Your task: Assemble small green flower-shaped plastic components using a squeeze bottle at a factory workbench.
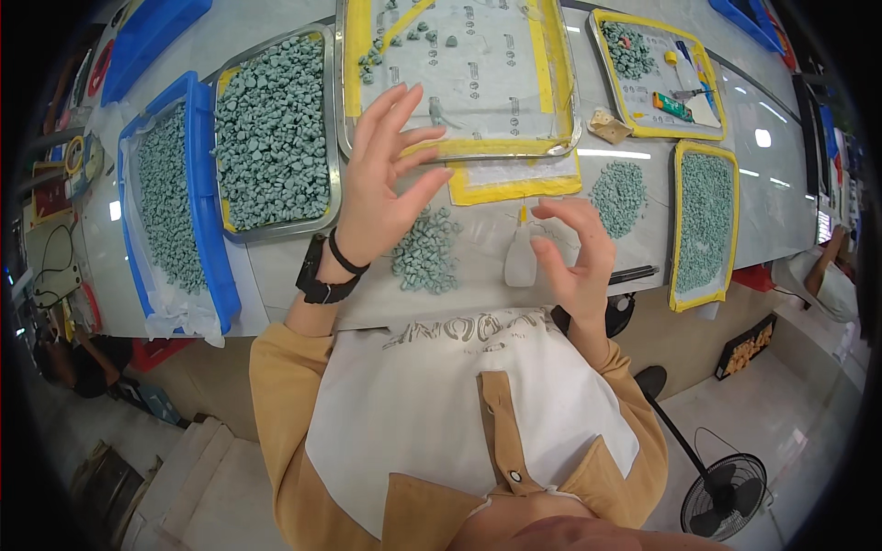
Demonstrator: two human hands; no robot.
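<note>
My left hand (386, 179) is raised over the near left corner of a large metal tray (496, 147), fingers spread and thumb apart, with nothing visible in it. Below it lies a loose pile of green stone beads (425, 253) on the tabletop. My right hand (581, 262) hovers beside a small translucent bottle (521, 262) with a yellow tip. Its index finger and thumb are curved, with a gap between them. Faint thin lines, perhaps thread, show near the bottle; whether they reach a hand I cannot make out. A second pile of smaller green chips (618, 197) sits beyond my right hand.
Left stand a metal tray heaped with green stones (274, 129) and a blue bin of smaller ones (207, 230). Right are a yellow-edged tray with tools (707, 129) and a narrow tray of chips (706, 220). Dark pen-like rods (634, 274) lie near the table edge.
</note>
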